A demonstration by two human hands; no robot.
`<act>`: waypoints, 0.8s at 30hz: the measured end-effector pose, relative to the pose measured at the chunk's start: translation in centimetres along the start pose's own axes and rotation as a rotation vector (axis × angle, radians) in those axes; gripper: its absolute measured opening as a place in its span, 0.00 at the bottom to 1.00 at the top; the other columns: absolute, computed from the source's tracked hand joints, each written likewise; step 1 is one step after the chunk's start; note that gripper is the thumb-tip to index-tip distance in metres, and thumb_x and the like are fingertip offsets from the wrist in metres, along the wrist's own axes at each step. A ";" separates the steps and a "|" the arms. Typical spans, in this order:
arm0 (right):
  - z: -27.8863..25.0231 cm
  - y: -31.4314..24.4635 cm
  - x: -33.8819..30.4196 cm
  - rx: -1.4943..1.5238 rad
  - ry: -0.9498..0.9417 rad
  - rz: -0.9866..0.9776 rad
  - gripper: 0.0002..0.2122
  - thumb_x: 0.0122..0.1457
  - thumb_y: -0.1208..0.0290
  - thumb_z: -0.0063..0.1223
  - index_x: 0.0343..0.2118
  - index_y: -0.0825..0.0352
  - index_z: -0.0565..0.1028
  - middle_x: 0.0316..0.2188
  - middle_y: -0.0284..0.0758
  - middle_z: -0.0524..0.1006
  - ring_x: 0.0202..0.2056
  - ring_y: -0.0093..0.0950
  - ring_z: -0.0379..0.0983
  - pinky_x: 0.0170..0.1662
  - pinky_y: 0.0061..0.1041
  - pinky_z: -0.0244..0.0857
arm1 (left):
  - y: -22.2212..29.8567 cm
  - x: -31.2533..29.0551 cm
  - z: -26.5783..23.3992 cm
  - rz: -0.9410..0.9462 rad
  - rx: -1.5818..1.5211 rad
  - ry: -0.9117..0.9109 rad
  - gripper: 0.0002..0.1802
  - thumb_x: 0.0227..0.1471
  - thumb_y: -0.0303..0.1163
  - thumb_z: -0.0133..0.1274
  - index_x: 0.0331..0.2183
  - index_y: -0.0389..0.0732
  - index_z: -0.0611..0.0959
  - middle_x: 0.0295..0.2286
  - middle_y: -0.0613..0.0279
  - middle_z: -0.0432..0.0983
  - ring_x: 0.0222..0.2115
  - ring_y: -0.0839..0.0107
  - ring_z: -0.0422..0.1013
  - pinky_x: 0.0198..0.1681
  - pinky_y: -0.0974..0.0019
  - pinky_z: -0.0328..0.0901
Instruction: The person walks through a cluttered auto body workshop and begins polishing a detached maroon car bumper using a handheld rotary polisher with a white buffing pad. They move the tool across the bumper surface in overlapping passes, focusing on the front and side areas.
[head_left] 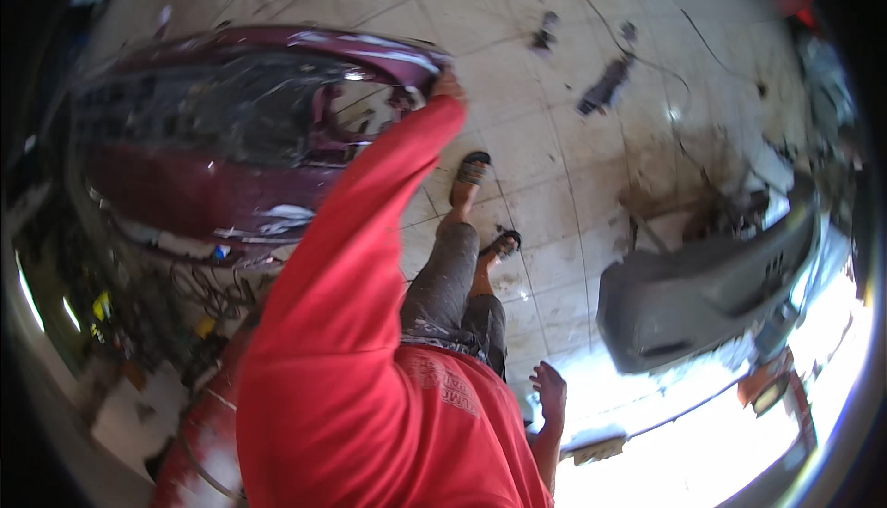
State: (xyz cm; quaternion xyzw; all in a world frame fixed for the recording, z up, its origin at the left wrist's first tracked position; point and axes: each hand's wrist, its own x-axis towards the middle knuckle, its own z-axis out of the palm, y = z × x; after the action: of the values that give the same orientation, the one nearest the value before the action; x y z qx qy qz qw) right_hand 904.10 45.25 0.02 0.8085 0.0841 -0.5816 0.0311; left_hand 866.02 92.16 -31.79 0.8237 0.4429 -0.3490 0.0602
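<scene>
While the left hand (448,85) grips the right end of the maroon car bumper (231,129) held up at far left, the right hand (551,388) hangs spread, empty, near the grey bumper (702,286) on the tiled floor (554,138).

left hand (447,85) on bumper (231,129) at left; second bumper (702,286) on floor (554,138) at right.

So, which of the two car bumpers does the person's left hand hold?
The dark red bumper, gripped at its end by the left hand; the grey bumper lies apart, untouched.
</scene>
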 end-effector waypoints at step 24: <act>-12.6 -24.3 7.9 -0.365 -0.112 -0.413 0.24 0.65 0.59 0.59 0.58 0.71 0.74 0.43 0.37 0.83 0.40 0.28 0.82 0.39 0.23 0.72 | -17.2 -15.0 -11.1 -1.170 -1.652 1.218 0.58 0.61 0.59 0.50 0.68 0.22 0.44 0.68 0.26 0.38 0.72 0.44 0.35 0.74 0.58 0.35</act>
State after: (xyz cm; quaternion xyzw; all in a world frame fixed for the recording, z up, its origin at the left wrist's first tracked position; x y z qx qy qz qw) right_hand 914.15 71.84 -2.23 0.7219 0.3485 -0.5947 0.0617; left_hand 853.05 96.72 -10.37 0.2373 0.8000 0.5192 0.1845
